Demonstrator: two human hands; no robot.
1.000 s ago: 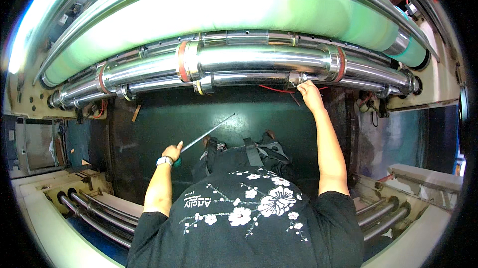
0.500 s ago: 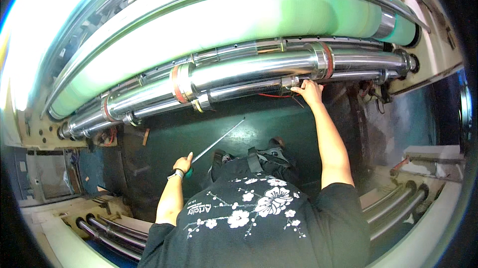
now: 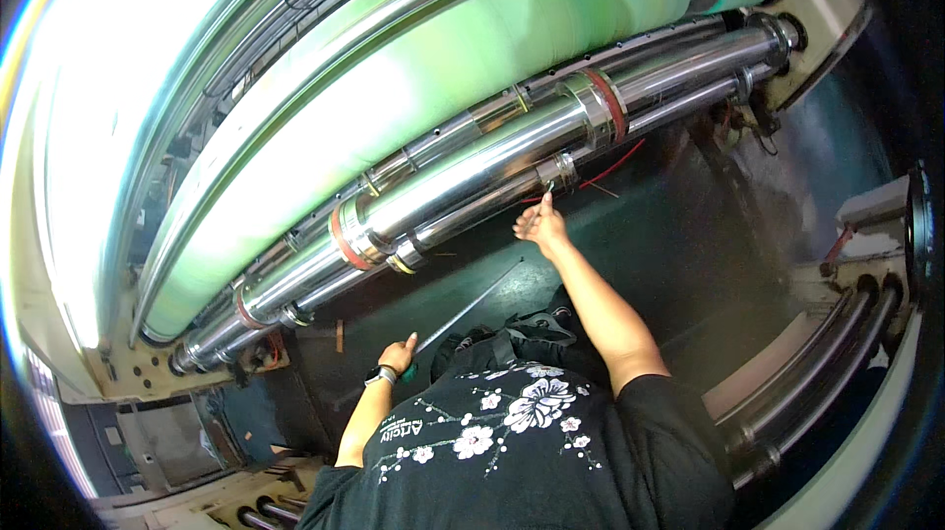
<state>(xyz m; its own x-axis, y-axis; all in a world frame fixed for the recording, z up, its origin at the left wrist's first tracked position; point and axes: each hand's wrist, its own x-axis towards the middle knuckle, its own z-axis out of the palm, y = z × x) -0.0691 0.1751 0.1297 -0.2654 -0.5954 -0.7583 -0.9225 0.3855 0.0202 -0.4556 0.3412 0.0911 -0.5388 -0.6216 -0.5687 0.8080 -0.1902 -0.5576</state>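
My left hand [image 3: 399, 356] is closed around a tape measure [image 3: 409, 373]; only a bit of its green case shows beside the fingers. Its silver blade [image 3: 463, 308] is pulled out and slants up to the right over the dark floor. Farther forward, my right hand [image 3: 542, 227] is just below a metal collar [image 3: 559, 172] on the thin lower shaft [image 3: 472, 215]. One digit points up at a small part under that collar; whether it touches is hard to tell. The other fingers are spread loosely to the left, with nothing visible in them.
Above the thin shaft runs a thick chrome shaft [image 3: 463, 171] with red-banded rings [image 3: 605, 102]. A large pale green roller [image 3: 443, 67] lies behind it. A red cable [image 3: 615, 164] hangs by the collar. Metal rollers [image 3: 817, 382] stand at the right, near my elbow.
My view has turned, so the machine now slants more steeply. My right hand has come off the top of the collar to just below it. The left still holds the tape measure.
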